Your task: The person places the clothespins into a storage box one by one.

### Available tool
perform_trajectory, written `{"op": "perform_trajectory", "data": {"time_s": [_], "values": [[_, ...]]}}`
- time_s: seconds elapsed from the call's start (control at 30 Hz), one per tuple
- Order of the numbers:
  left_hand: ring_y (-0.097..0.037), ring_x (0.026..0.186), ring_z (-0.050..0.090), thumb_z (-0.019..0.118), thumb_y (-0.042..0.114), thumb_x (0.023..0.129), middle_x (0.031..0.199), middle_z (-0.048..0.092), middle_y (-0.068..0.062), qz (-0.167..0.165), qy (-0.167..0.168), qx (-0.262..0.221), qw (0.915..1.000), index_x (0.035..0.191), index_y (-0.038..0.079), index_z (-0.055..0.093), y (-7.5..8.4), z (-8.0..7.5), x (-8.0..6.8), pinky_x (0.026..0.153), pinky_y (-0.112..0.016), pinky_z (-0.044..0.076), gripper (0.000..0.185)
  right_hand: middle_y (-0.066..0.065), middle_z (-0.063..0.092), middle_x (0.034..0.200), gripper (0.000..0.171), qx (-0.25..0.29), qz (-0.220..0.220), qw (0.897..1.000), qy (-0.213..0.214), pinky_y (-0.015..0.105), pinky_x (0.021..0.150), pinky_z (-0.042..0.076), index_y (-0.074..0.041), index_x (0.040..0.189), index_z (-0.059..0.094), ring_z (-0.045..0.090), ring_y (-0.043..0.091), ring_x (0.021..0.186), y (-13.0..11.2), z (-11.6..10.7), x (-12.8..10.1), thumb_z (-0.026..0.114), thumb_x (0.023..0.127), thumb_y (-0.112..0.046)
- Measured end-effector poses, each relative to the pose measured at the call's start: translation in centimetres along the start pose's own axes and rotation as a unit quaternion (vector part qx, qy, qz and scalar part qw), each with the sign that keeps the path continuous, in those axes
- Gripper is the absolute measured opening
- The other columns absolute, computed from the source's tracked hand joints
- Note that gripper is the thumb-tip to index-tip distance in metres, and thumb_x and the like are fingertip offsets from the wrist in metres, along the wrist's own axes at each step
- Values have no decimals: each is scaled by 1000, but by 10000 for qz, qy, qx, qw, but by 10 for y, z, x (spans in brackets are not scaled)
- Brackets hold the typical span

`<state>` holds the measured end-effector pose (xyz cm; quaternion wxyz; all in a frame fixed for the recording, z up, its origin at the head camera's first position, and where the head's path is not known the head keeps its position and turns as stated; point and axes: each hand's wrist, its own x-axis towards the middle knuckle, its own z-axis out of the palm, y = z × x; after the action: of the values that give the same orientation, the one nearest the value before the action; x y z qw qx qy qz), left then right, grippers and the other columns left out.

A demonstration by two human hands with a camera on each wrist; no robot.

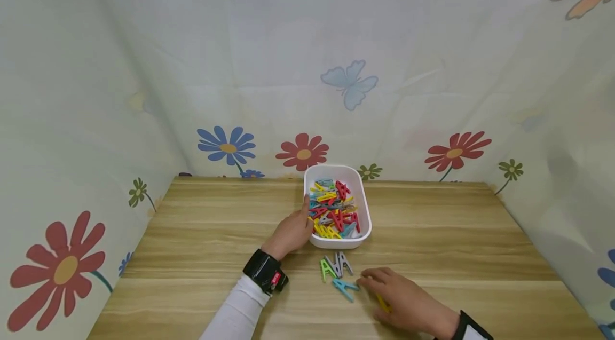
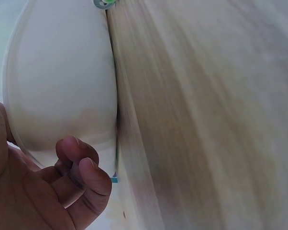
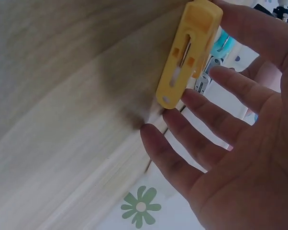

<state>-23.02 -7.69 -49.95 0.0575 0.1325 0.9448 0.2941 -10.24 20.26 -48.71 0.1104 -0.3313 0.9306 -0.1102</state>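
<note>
Fingers of right hand hold slotted yellow clothespin.

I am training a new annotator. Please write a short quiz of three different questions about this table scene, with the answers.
1. True or false: the left hand touches the white tub.
2. Which clip is at the right hand? A) red B) yellow C) grey
3. How many clips lie loose between the tub and the right hand?

Key: 1 true. 2 B, the yellow clip. 3 four: the green clip, two grey clips, the blue clip.
</note>
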Motion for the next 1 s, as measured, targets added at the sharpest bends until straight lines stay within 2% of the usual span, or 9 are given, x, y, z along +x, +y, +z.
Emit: {"op": "perform_trajectory", "data": {"time_s": [0.17, 0.33, 0.47, 0.6, 0.73, 0.87, 1.0], "values": [[-17, 64, 52, 42, 26, 102, 139, 56, -15, 30, 38, 94, 9999, 159, 9, 4, 3, -3, 1, 60, -31, 42, 70, 3, 55, 137, 52, 156, 105, 9998, -79, 50, 99, 48, -26, 135, 58, 53, 26, 123, 1, -2, 4, 73, 86, -33], [-17, 69, 53, 41, 26, 103, 140, 56, -16, 73, 47, 185, 9998, 159, 8, 5, 4, -3, 1, 64, -31, 43, 69, -4, 58, 121, 39, 188, -63, 9998, -7, 37, 89, 52, -27, 124, 67, 55, 11, 106, 2, -1, 5, 74, 86, -28], [-17, 69, 54, 41, 27, 103, 139, 56, -17, 66, 45, 167, 9998, 159, 8, 5, 4, -3, 0, 64, -31, 43, 69, -8, 57, 111, 36, 193, -232, 9995, 120, 29, 79, 51, -25, 120, 68, 52, 2, 94, 2, -1, 4, 75, 85, -23], [-17, 71, 54, 42, 26, 102, 139, 56, -17, 67, 59, 152, 9998, 159, 7, 5, 5, -3, 0, 65, -32, 43, 70, -10, 56, 104, 32, 161, -368, 9989, 255, 27, 75, 50, -22, 117, 68, 50, 0, 88, 2, -2, 3, 74, 85, -19], [-18, 77, 55, 42, 26, 102, 141, 54, -17, 54, 51, 177, 9998, 159, 7, 5, 4, -3, 0, 69, -32, 44, 70, -10, 56, 103, 33, 121, -260, 9992, 283, 28, 76, 49, -22, 115, 68, 50, 1, 88, 1, -3, 0, 76, 83, -23], [-18, 76, 55, 42, 26, 103, 141, 55, -17, 21, 35, 188, 9998, 159, 8, 5, 4, -2, -1, 69, -32, 44, 69, -10, 55, 105, 39, 125, -41, 9999, 84, 28, 75, 48, -23, 115, 68, 49, 3, 89, 3, -5, -4, 79, 78, -29], [-18, 73, 54, 41, 26, 102, 143, 53, -16, -26, -1, 138, 9999, 159, 10, 4, 2, -1, -1, 66, -32, 43, 70, -9, 55, 109, 45, 296, 286, 9986, -338, 30, 77, 50, -25, 118, 67, 49, 5, 91, 7, -8, -6, 82, 76, -33]]}}
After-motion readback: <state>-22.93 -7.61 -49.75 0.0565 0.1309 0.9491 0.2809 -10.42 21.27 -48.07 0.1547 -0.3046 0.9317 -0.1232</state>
